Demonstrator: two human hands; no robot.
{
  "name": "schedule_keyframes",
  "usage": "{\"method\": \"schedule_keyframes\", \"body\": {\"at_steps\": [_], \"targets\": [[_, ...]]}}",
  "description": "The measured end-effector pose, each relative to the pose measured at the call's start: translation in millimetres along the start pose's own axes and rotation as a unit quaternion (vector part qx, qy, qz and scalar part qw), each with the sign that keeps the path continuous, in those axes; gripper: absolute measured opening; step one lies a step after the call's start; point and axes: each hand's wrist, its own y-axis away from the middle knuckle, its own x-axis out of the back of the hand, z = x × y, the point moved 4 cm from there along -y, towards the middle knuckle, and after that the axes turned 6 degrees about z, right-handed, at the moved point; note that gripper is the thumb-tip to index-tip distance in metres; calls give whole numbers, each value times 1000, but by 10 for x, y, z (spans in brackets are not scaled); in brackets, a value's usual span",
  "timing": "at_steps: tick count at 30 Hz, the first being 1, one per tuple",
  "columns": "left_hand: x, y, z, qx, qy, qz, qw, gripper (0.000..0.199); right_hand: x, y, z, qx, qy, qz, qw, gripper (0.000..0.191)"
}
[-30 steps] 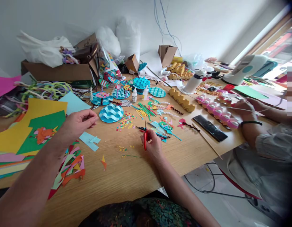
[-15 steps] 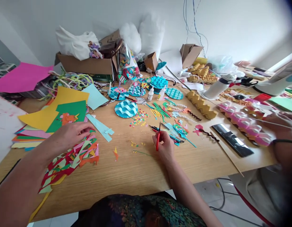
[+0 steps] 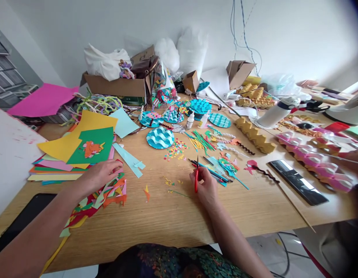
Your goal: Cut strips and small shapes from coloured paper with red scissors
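Note:
My right hand (image 3: 207, 186) is closed around small red-handled scissors (image 3: 196, 180), whose dark tips point away from me. Blue and black pens lie just beyond that hand. Over a heap of coloured paper scraps (image 3: 105, 197), my left hand (image 3: 101, 175) hangs palm down with loosely bent fingers; its fingertips are beside the scraps and their undersides are hidden. An orange paper animal with a yellow horn (image 3: 92, 149) lies on a green sheet (image 3: 74, 151) behind the left hand. Between my hands are a small orange and yellow paper piece (image 3: 147, 193) and yellow snippets (image 3: 167, 181).
Blue wavy discs (image 3: 160, 138), glue bottles (image 3: 190, 121) and paper strips cover the table's middle. Right are a black phone-like slab (image 3: 297, 182), a thin stick (image 3: 297, 208), pink egg-carton pieces (image 3: 315, 160) and another person's arm. A dark tablet-like device (image 3: 25, 216) lies left.
The view has tilted and turned slightly left, so things appear farther right and lower. My left hand has lowered a little toward the scraps. My right hand still holds the scissors.

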Motion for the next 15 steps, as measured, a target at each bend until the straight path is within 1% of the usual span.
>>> {"method": "schedule_keyframes", "body": {"at_steps": [2, 4, 7, 8, 10, 11, 13, 15], "targets": [[9, -48, -3, -20, -18, 10, 1000, 30, 10, 12, -20, 9, 12, 9, 1000, 11], [14, -81, 24, -35, -40, 16, 998, 31, 47, 18, -44, 20, 37, 12, 999, 10], [-7, -78, 140, -55, -36, 1, 998, 32, 192, -36, -46, 36, 105, 0, 994, 11], [-10, -64, 194, -61, -30, 1, 998, 33, 278, -78, -22, 34, 132, -2, 991, 12], [-12, -23, 302, -64, -12, 0, 998, 34, 515, -195, 76, 10, 187, 12, 982, 15], [-10, 1, 348, -56, -1, 4, 998, 34, 660, -261, 152, -15, 219, 27, 975, 15], [-23, 50, 428, -48, 22, 7, 999, 33, 943, -390, 325, -56, 299, 41, 952, 12], [-65, 96, 494, -68, 43, 8, 997, 32, 1173, -500, 485, -74, 325, 53, 941, 8]]}}
